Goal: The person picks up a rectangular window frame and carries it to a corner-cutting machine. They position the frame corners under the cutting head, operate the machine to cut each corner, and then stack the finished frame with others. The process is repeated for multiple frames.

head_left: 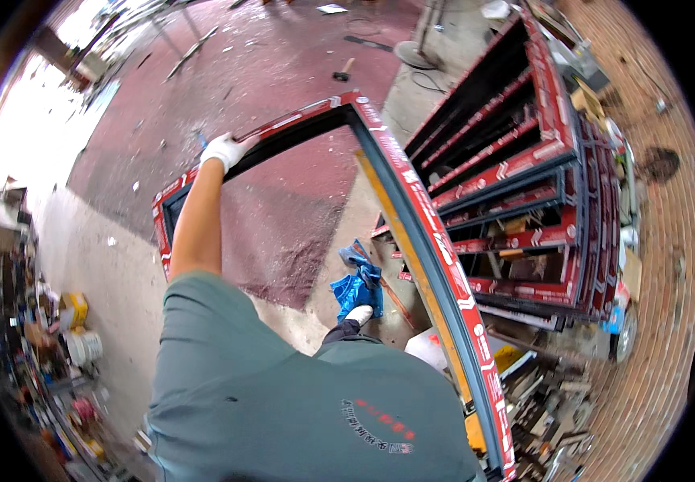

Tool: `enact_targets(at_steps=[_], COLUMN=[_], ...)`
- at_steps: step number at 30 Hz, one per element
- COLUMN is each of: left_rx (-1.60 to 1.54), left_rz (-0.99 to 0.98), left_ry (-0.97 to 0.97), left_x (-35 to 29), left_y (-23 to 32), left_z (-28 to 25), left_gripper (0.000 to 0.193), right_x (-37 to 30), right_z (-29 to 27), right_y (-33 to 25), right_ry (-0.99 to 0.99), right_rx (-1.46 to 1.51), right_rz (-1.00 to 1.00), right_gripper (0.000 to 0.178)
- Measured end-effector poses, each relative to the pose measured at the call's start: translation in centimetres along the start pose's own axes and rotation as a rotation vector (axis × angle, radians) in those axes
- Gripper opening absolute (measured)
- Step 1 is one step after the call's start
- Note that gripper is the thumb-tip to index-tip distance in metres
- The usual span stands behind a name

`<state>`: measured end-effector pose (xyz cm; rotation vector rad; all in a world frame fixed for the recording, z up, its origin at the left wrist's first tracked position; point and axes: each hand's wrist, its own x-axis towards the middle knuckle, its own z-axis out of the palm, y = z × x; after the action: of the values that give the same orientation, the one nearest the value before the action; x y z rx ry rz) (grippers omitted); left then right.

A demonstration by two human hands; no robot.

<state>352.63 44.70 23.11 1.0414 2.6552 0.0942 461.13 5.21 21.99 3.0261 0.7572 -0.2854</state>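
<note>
Head view: the gloved left hand [227,151] wraps its fingers over the far rail of a red-edged frame [410,178] reaching down rightward, likely steadying it; the unseen right hand's fingers I can't tell; similar frames [524,161] stand grouped, likely saving space.

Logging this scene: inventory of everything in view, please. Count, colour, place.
Held frame: 1, red and dark grey, centre
Stacked frames: several overlapping, red and dark, right
Brick wall: 1, tan, far right
Mat: 1, maroon, floor
Floor: 1, grey, around mat
Hammer: 1, dark head, on mat
Stand: 1, grey, top
Wrap: crumpled, blue, by shoe
Bucket: 1, white, lower left
Box: 1, yellow, by bucket
Scrap: uncountable, mixed, lower right
Shoe: 1, whitish, below centre
Shirt: 1, grey-green, bottom
Left hand: 1, white-gloved, gripping held frame
Right hand: not in view
</note>
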Motion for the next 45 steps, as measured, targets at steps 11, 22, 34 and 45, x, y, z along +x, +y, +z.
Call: enact_targets(at_steps=[11,22,34,45], left_rx=[0.013,-0.213,-0.097,0.068], left_rz=[0.064,0.406,0.873,1.463], left_ry=[0.086,0.165,-0.040,-0.168], left_x=[-9.3,-19.5,-37.3,-59.7], left_y=[3.3,6.2,21.0,39.7], left_z=[-3.6,-2.3,3.3,9.6], left_gripper=[0.106,0.071,0.093,0.089], right_x=[-0.2,-21.4,-64.9,-91.1], right_z=[-2.3,-6.7,2.2,12.9], right_y=[0.0,29.0,57.3,48.0], right_ry=[0.063,0.225,0.287,0.311], right_rx=[-0.007,0.170,0.119,0.307], right_rz=[-0.010,0.516,1.220,1.704], right_gripper=[0.075,0.077,0.081,0.083])
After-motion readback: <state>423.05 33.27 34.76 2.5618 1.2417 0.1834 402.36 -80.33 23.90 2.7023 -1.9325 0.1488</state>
